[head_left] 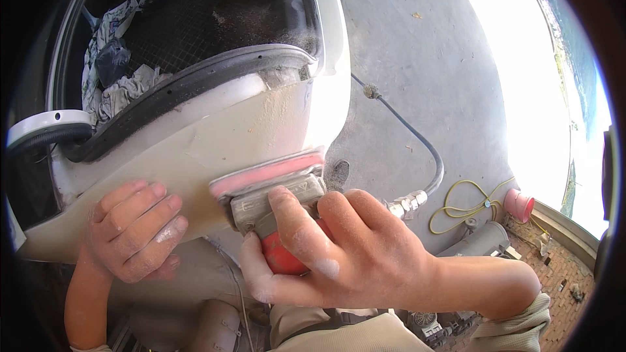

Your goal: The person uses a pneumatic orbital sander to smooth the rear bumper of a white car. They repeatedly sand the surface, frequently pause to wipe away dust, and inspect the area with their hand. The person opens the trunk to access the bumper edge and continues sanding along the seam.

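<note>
The right hand point(365, 254) has its fingers clamped around a red-and-grey sander point(277, 206); the sander sits at the lower right corner of a pale vehicle panel point(228, 133), its pinkish pad point(270, 175) blurred, so contact is hard to tell; the left hand point(134, 231) is by the panel's lower left edge, fingers loosely bent and side by side; a grey hose point(420, 140) curves over the floor point(404, 19), near a looped yellow cord point(450, 212).
</note>
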Motion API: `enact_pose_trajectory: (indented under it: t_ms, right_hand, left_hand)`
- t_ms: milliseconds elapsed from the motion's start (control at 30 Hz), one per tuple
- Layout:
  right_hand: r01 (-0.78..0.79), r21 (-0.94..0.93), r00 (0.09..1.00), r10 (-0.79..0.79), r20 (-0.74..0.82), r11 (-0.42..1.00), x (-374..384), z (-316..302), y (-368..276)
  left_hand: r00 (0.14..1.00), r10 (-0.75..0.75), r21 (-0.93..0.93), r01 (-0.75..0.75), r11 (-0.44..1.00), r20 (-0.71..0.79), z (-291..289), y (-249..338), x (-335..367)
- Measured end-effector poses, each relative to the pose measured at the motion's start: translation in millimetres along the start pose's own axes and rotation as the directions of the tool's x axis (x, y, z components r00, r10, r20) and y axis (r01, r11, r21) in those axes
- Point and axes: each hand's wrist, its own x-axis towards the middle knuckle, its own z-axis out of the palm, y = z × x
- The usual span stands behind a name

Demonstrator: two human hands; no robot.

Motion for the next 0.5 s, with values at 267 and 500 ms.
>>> enact_pose_trajectory:
  t_ms: [267,500]
  right_hand:
    - [-0.158,0.104,0.979,0.142,0.145,0.982,28.3,-28.8,47.6]
    - [0.008,0.083,0.994,-0.017,0.11,0.997,3.7,-5.9,10.7]
  left_hand:
    - [0.997,-0.072,-0.026,0.072,0.997,-0.018,-1.8,6.5,-7.5]
    - [0.994,-0.106,-0.021,0.107,0.994,0.037,-0.1,2.6,-11.3]
